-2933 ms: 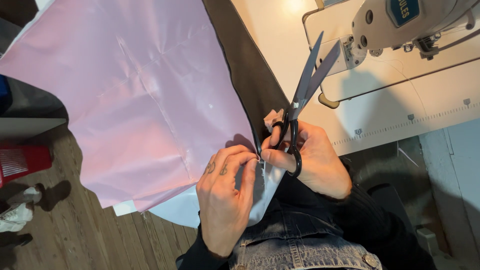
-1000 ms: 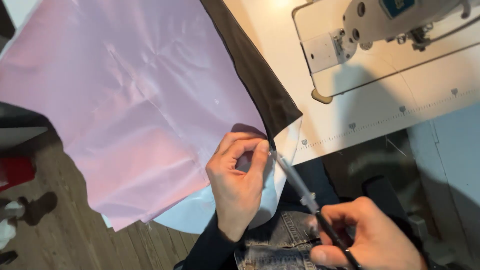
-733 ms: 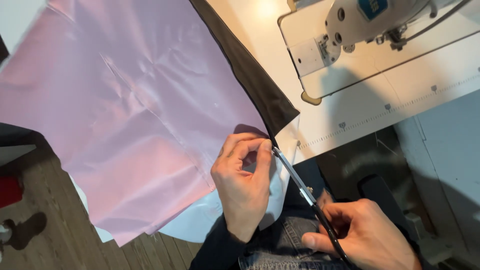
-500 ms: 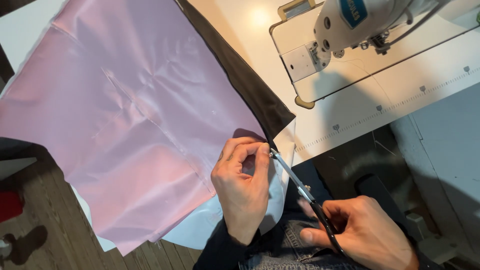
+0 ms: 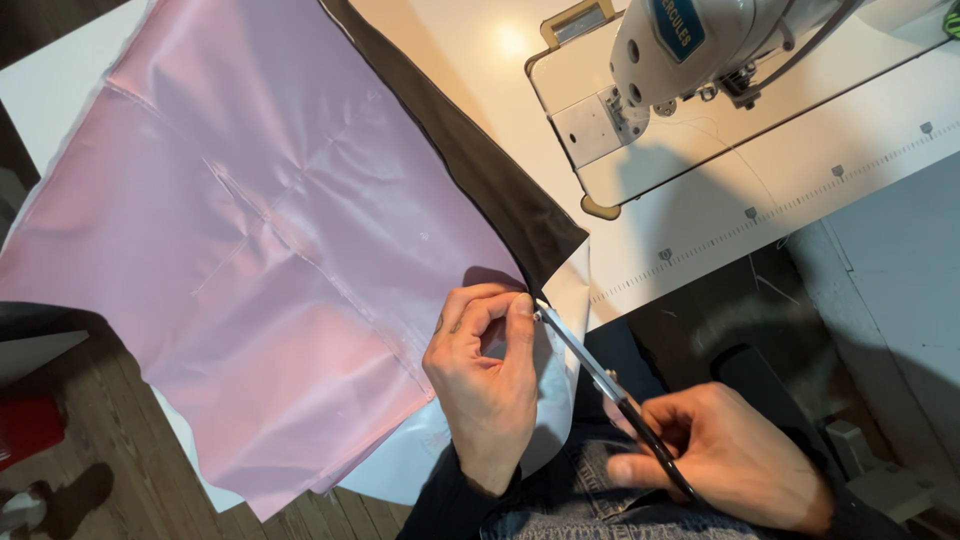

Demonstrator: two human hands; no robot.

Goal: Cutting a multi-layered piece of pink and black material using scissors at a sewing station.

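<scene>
A large sheet of shiny pink fabric [image 5: 270,260] hangs off the table edge, with a dark fabric strip [image 5: 480,175] along its right side and a white layer [image 5: 420,465] underneath. My left hand [image 5: 485,385] pinches the pink fabric's lower right corner, fingers curled on it. My right hand [image 5: 725,455] grips the black handles of a pair of scissors [image 5: 600,380]. The blades look closed, and their tip touches the fabric edge right beside my left fingertips.
A white industrial sewing machine [image 5: 700,50] stands on a cream table [image 5: 800,170] with a ruler strip along its front edge. Wooden floor [image 5: 60,500] and a red object [image 5: 25,430] lie at lower left. My denim-clad lap is below.
The scissors were raised near the machine earlier, then swung down low. Their tip now points up-left at the fabric corner. The view has shifted, bringing the sewing machine more central.
</scene>
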